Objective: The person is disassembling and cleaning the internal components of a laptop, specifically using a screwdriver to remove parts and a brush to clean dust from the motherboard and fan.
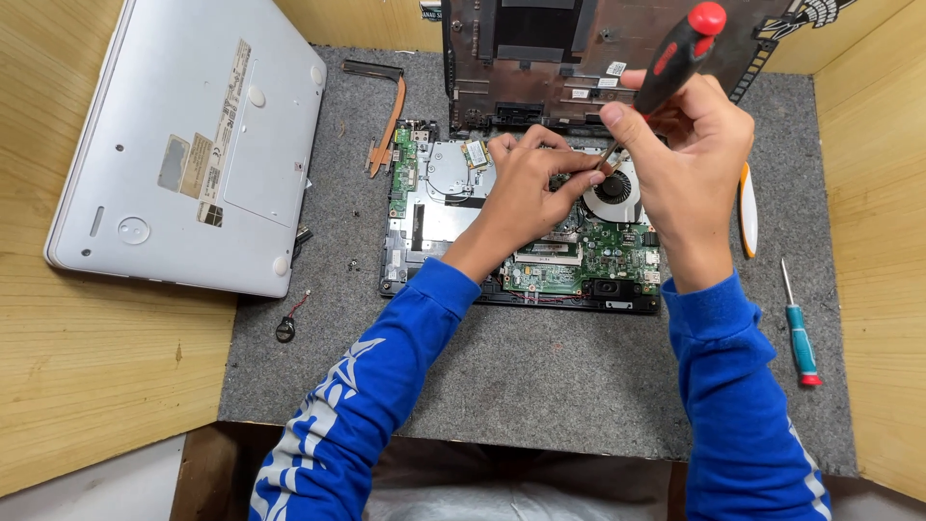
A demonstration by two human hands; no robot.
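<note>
The right hand (690, 159) is closed around a black-and-red screwdriver (673, 56), its tip down by the cooling fan (615, 193) of the opened laptop base (521, 227), while the left hand (526, 188) pinches its fingertips at that tip, both hands covering much of the green circuit board (588, 260). Left of the hands a silver laptop cover (188, 145) lies on the grey mat (540, 376) and wooden tabletop (96, 376), with a coin cell on a wire (286, 328) near the left sleeve. Right of the right hand lie a white-and-orange pry tool (748, 207) and a small teal screwdriver (799, 333); beyond the hands stands a dark brown inner panel (540, 58).
</note>
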